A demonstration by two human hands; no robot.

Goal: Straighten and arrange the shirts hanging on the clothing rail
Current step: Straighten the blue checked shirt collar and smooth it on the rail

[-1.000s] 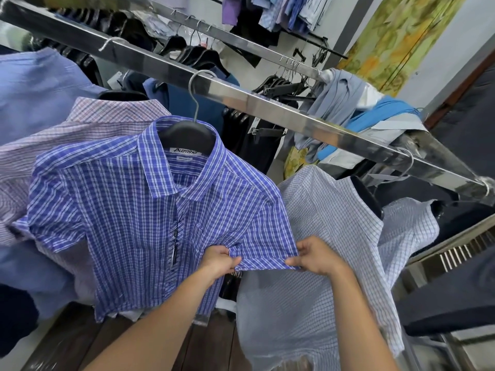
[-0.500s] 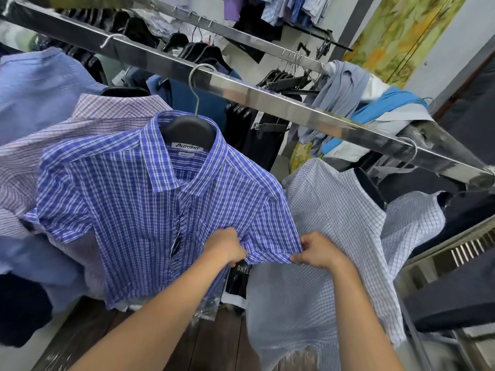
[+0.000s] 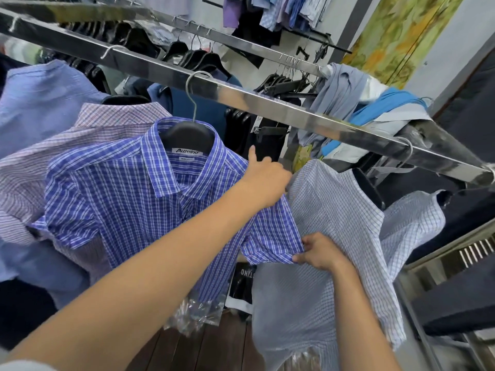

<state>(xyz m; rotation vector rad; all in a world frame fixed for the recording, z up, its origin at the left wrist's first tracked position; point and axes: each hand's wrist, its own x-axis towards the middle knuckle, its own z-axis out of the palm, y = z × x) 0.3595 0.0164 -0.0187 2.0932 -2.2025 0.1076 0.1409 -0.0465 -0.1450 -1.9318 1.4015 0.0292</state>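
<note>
A blue plaid short-sleeved shirt (image 3: 128,199) hangs on a black hanger (image 3: 187,135) from the steel rail (image 3: 281,108). My left hand (image 3: 265,180) grips the shirt at its right shoulder seam, thumb raised. My right hand (image 3: 320,253) pinches the hem of that shirt's right sleeve. Just to the right hangs a pale blue-and-white checked shirt (image 3: 334,236). To the left hang a pink-lilac checked shirt (image 3: 53,162) and a plain light blue one (image 3: 40,103).
A second rail (image 3: 241,41) behind carries black hangers and dark garments. A heap of grey and bright blue clothes (image 3: 375,113) lies over the rail's right part. Crumpled plastic wrap (image 3: 195,314) dangles under the plaid shirt above a dark wooden floor (image 3: 214,349).
My left hand let go of the sleeve hem and rose to the plaid shirt's right shoulder. My right hand kept its pinch on the sleeve hem.
</note>
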